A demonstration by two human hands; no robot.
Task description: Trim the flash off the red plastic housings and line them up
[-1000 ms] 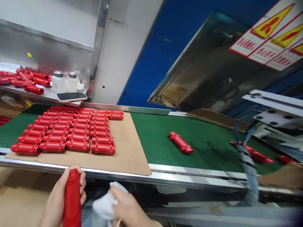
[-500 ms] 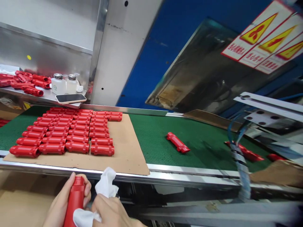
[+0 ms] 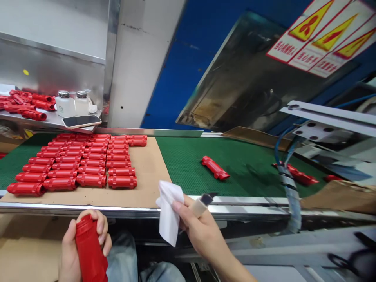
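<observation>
My left hand (image 3: pixel 69 248) is wrapped around a red plastic tube-shaped part (image 3: pixel 90 252), held tilted below the belt's front edge. To the right, my right hand (image 3: pixel 205 233) pinches a white cloth (image 3: pixel 170 213) that hangs from the fingertips. The same hand also holds a pale-handled tool with a dark pointed tip (image 3: pixel 201 205), possibly a knife; its kind is not clear. The cloth is apart from the held part. Beyond my hands, rows of similar red parts (image 3: pixel 91 180) lie on a cardboard sheet (image 3: pixel 148 188).
A single red part (image 3: pixel 216 168) lies on the green conveyor belt (image 3: pixel 185 156), with others farther right. A metal bracket (image 3: pixel 323 131) and taped cables (image 3: pixel 289 196) jut over the belt. At left, a shelf carries a phone (image 3: pixel 81 121), two bottles (image 3: pixel 65 105) and piled red parts (image 3: pixel 32 103).
My right hand has moved right and up with the cloth and tool, away from the red part. My left hand has turned the part and stays low. The view has shifted slightly.
</observation>
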